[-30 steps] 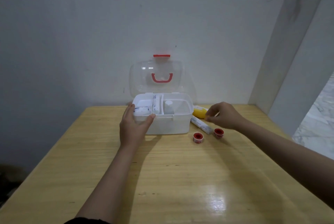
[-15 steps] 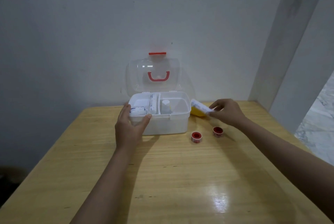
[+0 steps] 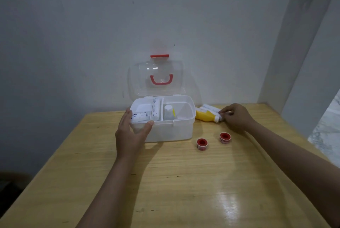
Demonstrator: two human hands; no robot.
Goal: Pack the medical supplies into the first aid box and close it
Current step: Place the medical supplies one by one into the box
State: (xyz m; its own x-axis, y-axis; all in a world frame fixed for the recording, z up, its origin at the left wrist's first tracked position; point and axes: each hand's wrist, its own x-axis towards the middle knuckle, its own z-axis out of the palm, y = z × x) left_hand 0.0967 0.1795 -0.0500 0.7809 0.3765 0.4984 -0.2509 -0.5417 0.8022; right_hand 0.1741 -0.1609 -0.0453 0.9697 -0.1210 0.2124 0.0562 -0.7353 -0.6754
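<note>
The white first aid box point(image 3: 173, 132) stands open at the back of the wooden table point(image 3: 184, 181), its clear lid point(image 3: 156, 80) with a red handle upright. Inside lie a flat white packet point(image 3: 140, 115), a long white packet point(image 3: 155, 109) and a small white bottle point(image 3: 168, 111). My left hand point(image 3: 131, 133) grips the box's front left corner. Right of the box lies a yellow bottle point(image 3: 204, 116) with a long white packet point(image 3: 209, 108) across it. My right hand point(image 3: 237, 117) pinches that packet's end beside the bottle's white cap. Two red tape rolls point(image 3: 202, 144) point(image 3: 225, 137) sit in front.
A grey wall rises directly behind the box and a white pillar point(image 3: 301, 43) stands at the table's back right corner. The table's right edge drops to a marbled floor point(image 3: 327, 135). The near half of the tabletop is bare glossy wood.
My right hand lifted the long white packet off the table, then carried it back to rest over the yellow bottle. My left hand kept hold of the box corner.
</note>
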